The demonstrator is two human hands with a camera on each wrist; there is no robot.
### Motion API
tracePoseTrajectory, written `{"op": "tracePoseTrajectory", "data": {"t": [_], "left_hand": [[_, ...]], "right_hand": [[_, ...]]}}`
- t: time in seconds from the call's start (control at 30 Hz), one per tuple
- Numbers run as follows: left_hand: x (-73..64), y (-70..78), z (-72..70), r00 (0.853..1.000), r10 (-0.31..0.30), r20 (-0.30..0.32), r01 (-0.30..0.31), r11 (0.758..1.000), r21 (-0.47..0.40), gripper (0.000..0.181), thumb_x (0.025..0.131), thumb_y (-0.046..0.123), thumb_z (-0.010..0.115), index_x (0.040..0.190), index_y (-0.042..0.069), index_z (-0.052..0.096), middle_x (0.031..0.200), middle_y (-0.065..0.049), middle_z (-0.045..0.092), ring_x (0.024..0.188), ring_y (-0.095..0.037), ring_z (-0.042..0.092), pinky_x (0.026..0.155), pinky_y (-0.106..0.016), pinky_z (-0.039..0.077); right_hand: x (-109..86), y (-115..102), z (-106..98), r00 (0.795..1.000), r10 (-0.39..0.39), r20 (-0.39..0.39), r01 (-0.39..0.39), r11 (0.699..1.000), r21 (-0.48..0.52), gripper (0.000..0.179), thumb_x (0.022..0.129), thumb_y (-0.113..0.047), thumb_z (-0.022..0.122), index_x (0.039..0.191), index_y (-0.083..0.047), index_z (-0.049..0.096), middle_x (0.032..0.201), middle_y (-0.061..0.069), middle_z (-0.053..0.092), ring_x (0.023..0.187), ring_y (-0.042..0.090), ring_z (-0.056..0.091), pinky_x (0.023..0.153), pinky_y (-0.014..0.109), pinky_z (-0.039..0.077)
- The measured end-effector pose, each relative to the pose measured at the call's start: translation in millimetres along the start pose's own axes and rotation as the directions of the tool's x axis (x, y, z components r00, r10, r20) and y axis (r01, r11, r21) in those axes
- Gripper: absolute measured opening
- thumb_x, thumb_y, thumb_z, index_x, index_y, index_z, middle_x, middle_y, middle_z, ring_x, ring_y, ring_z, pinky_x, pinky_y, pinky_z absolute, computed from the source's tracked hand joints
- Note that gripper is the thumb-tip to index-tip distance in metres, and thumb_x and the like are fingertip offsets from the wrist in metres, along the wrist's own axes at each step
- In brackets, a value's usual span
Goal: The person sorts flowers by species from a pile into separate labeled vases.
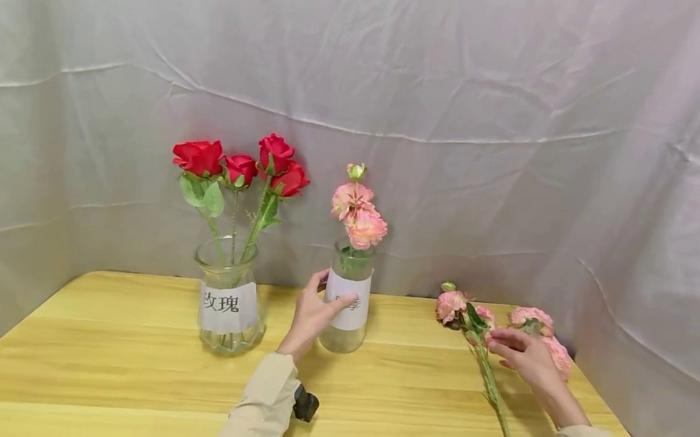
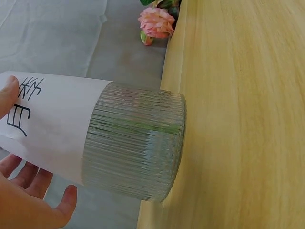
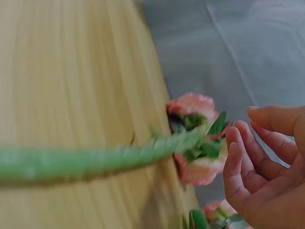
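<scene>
My left hand is at a ribbed glass vase, its thumb across the white paper label and its fingers curled round the far side. Pink flowers with a small bud stand in that vase. On the right, my right hand is beside the heads of a long-stemmed pink flower. Its thumb and fingers are apart in the right wrist view, with the fingertips close to the petals. The flower's green stem passes near the right wrist camera.
A wider glass vase with a label holds several red roses to the left. More pink flowers lie at the right edge of the wooden table. A grey curtain hangs behind the table and along both sides.
</scene>
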State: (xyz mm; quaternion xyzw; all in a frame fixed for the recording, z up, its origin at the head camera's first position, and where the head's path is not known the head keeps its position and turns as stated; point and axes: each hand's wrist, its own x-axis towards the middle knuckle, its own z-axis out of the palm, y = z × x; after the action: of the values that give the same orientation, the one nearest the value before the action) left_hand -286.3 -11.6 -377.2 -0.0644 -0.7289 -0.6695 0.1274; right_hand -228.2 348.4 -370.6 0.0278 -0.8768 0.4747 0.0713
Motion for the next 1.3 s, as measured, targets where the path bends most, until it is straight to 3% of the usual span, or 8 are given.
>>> {"op": "tracePoseTrajectory", "data": {"t": [0.27, 0.6, 0.77, 0.93, 1.3], "left_hand": [[-0.5, -0.7, -0.2, 1.000, 0.003, 0.004, -0.003, 1.000, 0.002, 0.070, 0.080, 0.019, 0.080, 0.137, -0.001, 0.045, 0.134, -0.021, 0.051, 0.125, -0.036, 0.045, 0.103, -0.050, 0.037], [0.0, -0.1, -0.3, 1.000, 0.004, 0.000, -0.004, 1.000, -0.005, 0.070, 0.079, 0.020, 0.080, 0.137, 0.000, 0.045, 0.134, -0.020, 0.050, 0.124, -0.035, 0.045, 0.103, -0.050, 0.037], [0.3, -0.3, -0.2, 1.000, 0.001, 0.001, -0.001, 1.000, -0.004, 0.070, 0.079, 0.019, 0.080, 0.137, 0.000, 0.046, 0.133, -0.020, 0.051, 0.124, -0.035, 0.045, 0.102, -0.050, 0.037], [-0.4, -0.7, 0.2, 1.000, 0.006, 0.002, -0.006, 1.000, -0.003, 0.070, 0.080, 0.019, 0.080, 0.137, 0.000, 0.045, 0.133, -0.020, 0.051, 0.124, -0.035, 0.045, 0.103, -0.050, 0.037], [-0.8, -0.3, 0.1, 1.000, 0.009, 0.004, -0.009, 1.000, -0.011, 0.070, 0.079, 0.018, 0.080, 0.137, 0.000, 0.045, 0.134, -0.021, 0.050, 0.124, -0.036, 0.045, 0.103, -0.050, 0.037]], "right_hand": [[-3.1, 18.2, -2.6, 1.000, 0.013, 0.012, -0.013, 1.000, 0.008, 0.038, 0.093, -0.007, 0.064, 0.119, 0.019, 0.053, 0.105, 0.024, 0.066, 0.082, 0.006, 0.063, 0.071, 0.032, 0.056], [-9.3, 25.4, -7.0, 1.000, 0.006, 0.028, -0.007, 1.000, 0.012, 0.039, 0.091, -0.002, 0.064, 0.119, 0.021, 0.051, 0.104, 0.028, 0.065, 0.080, 0.006, 0.063, 0.070, 0.028, 0.055], [-9.2, 27.7, -8.4, 0.992, 0.033, 0.121, -0.036, 0.999, 0.023, 0.040, 0.090, -0.003, 0.065, 0.119, 0.022, 0.050, 0.104, 0.025, 0.066, 0.082, 0.009, 0.064, 0.070, 0.029, 0.056], [-9.8, 28.9, -8.0, 0.969, 0.064, 0.237, -0.088, 0.992, 0.091, 0.047, 0.090, -0.002, 0.065, 0.122, 0.024, 0.044, 0.106, 0.024, 0.064, 0.086, 0.011, 0.063, 0.073, 0.034, 0.056], [-8.4, 31.0, -5.2, 0.946, 0.136, 0.296, -0.163, 0.984, 0.068, 0.044, 0.094, -0.005, 0.060, 0.121, 0.025, 0.044, 0.098, 0.011, 0.068, 0.084, 0.014, 0.064, 0.072, 0.034, 0.056]]}}
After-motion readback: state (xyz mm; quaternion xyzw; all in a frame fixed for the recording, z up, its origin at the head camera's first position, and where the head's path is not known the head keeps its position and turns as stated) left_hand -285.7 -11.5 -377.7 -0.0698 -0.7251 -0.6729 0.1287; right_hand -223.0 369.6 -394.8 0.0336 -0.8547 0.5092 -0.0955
